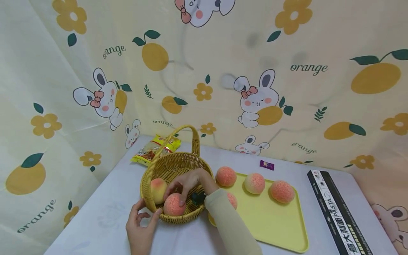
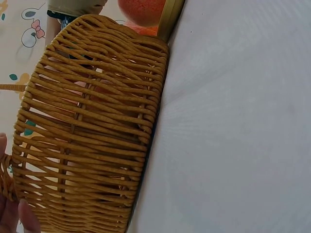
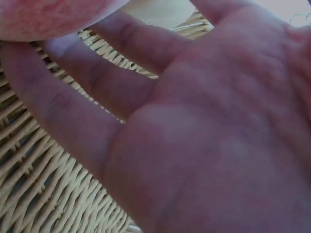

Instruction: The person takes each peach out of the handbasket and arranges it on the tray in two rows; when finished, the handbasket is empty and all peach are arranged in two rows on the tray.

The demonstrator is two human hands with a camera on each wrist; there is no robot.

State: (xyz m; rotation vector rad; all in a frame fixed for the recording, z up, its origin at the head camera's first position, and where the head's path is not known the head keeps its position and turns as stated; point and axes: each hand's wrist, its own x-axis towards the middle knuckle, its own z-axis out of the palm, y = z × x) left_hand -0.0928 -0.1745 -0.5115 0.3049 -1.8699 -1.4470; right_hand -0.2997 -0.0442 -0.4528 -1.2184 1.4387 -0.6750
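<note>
The woven basket point(image 1: 183, 219) with a tall handle stands on the table. My left hand point(image 1: 141, 225) grips its rim near the handle's foot; in the left wrist view, fingertips point(image 2: 29, 218) lie at the edge of the wicker wall point(image 2: 87, 131). Reaching inside, my right hand point(image 1: 191, 179) holds a pink, speckled peach point(image 1: 173, 206) between thumb and fingers, at the basket's near side. The right wrist view shows that hand point(image 3: 194, 121) with its fingertips under the peach point(image 3: 53, 17). A second, yellower peach point(image 1: 157, 187) sits beside it in the basket.
Right of the basket lies a yellow tray point(image 1: 274, 226) with several peaches point(image 1: 255, 183), one partly behind my right sleeve point(image 1: 229, 219). A yellow snack bag point(image 1: 148, 152) is behind the basket. A purple wrapped sweet point(image 1: 267, 165) and a long black pasta box point(image 1: 338, 212) lie further right.
</note>
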